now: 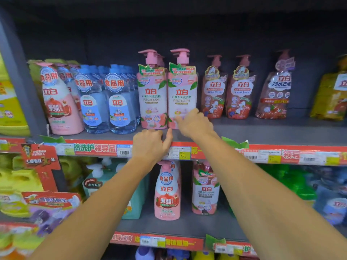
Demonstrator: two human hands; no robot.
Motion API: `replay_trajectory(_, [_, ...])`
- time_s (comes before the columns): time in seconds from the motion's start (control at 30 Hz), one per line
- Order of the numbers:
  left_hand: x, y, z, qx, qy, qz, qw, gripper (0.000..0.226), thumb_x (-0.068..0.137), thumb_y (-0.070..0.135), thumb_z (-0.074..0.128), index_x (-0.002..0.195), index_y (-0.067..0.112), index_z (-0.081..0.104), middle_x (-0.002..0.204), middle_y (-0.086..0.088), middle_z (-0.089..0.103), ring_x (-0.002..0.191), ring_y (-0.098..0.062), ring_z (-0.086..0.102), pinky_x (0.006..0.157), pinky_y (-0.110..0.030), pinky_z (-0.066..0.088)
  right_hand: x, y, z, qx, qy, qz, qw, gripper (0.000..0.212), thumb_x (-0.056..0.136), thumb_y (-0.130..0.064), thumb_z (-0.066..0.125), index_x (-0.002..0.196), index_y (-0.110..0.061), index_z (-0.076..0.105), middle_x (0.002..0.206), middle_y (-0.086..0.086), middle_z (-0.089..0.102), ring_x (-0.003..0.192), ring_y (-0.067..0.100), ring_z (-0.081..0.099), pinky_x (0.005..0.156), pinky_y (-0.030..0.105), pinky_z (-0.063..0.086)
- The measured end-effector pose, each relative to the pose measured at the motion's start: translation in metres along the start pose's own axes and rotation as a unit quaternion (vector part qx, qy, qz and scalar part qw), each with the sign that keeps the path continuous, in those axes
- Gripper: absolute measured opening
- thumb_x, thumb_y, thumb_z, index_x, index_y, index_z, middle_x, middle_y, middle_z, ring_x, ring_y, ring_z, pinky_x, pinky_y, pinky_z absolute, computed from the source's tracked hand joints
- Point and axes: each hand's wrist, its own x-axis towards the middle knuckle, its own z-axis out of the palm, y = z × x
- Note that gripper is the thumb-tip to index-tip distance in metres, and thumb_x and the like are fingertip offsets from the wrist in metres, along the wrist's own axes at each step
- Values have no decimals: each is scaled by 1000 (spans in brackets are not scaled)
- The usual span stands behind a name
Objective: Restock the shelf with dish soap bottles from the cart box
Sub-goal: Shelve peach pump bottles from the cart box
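Two pink pump-top dish soap bottles stand upright side by side at the front edge of the upper shelf [244, 132], touching each other: the left bottle [152, 98] and the right bottle [183, 96]. Both carry peach-print labels w/ green leaf tags at the neck; more pump heads show just behind the left one.

Right hand [194, 123] reaches in at the base of the right bottle, fingers curled vs. its lower label. Grip looks wrapped on the bottle's lower right side, but fingertips are hidden behind the hand, so can't tell how tight.

Left hand [150, 145] sits lower, at the shelf lip, just below the left bottle's base. Fingers are curled under, thumb sticks up toward the gap btw. the two bottles, tip near the bottle bottoms. Can't tell if it touches a bottle or only the shelf edge; nothing seen inside that grip.

To the left on the same shelf: clear blue bottles [120, 102] in a tight group, then a pink pomegranate bottle [58, 102]. To the right: red-label pump bottles [239, 91] set further back, well apart from the shelf edge. Red price strip [97, 148] w/ a price tag [180, 152] runs along the shelf front. Lower shelf holds another pink bottle [167, 192] directly under the hands.
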Motion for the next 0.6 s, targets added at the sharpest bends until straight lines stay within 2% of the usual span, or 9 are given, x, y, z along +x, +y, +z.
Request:
replay_trajectory(0.1, [3,-1,-3,12,-9,15,1000,77,91,58,11,72,16,72,70,-8,66,68,-30,63,57,-31,31,-26,12,-4,-65,-4,-62,996,72,98,-61,36,139,-2,39,138,20,52,129,38,48,110,49,32])
replay_trajectory(0.2, [4,-1,-9,8,-42,37,998,68,97,59,20,93,13,70,87,-14,70,82,-33,66,66,-36,42,-53,26,0,-128,17,-113,985,76,99,-61,32,150,-4,29,141,17,52,135,34,44,116,51,21])
replay_trajectory(0.3, [2,-1,-17,-21,-62,35,997,59,99,57,31,115,10,64,103,-19,69,97,-36,64,80,-40,45,-75,40,10,-195,31,-150,969,69,103,-53,30,152,-5,29,153,18,40,146,32,29,121,49,6])
replay_trajectory(0.37, [-3,-3,-18,-30,-60,68,995,71,96,63,22,123,9,61,109,-18,69,103,-35,63,86,-40,43,-85,46,14,-213,39,-157,964,66,104,-47,31,154,-5,24,160,18,27,151,32,17,122,47,0])
replay_trajectory(0.43, [-9,-7,-16,-38,-51,121,991,85,88,65,10,126,6,59,116,-18,68,110,-33,62,94,-42,40,-92,46,16,-208,46,-155,965,68,104,-44,35,155,-3,19,163,19,17,152,33,9,122,45,0])
replay_trajectory(0.5, [-16,-8,-12,-70,-35,162,984,81,89,59,19,132,1,55,129,-21,62,123,-34,56,106,-46,37,-102,44,17,-194,56,-146,969,71,103,-43,39,155,1,19,163,22,14,152,35,8,123,45,4])
replay_trajectory(0.6, [-37,4,-7,-119,20,208,971,70,89,42,37,139,-6,48,144,-24,49,136,-35,45,116,-54,28,-126,46,21,-184,88,-144,968,68,95,-35,49,145,10,37,153,30,33,145,43,29,120,50,27])
